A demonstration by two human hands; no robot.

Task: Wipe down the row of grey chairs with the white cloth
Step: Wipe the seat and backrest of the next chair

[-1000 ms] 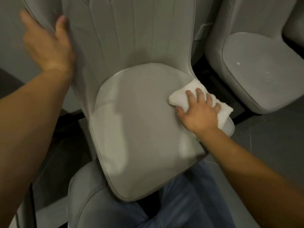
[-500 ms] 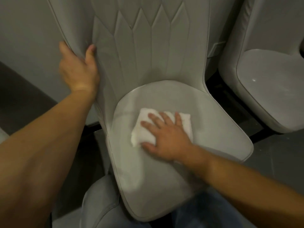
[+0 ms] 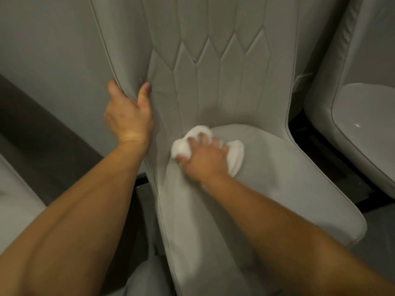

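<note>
A grey upholstered chair [image 3: 277, 178] with a quilted back fills the middle of the head view. My right hand [image 3: 203, 161] presses a bunched white cloth [image 3: 235, 157] onto the seat at its back left corner, where the seat meets the backrest. My left hand [image 3: 128, 116] grips the left edge of the backrest, thumb on the front and fingers wrapped behind. A second grey chair [image 3: 363, 129] stands to the right, with a small white speck on its seat.
A dark gap [image 3: 316, 150] with floor separates the two chairs. A grey wall [image 3: 47, 50] lies behind on the left, above a dark strip [image 3: 42, 129]. Part of another grey seat [image 3: 145, 278] shows at the bottom edge.
My right hand has slid the cloth from the seat's right edge across to its back left corner, and the cloth has bunched up. My left hand keeps its grip on the backrest edge.
</note>
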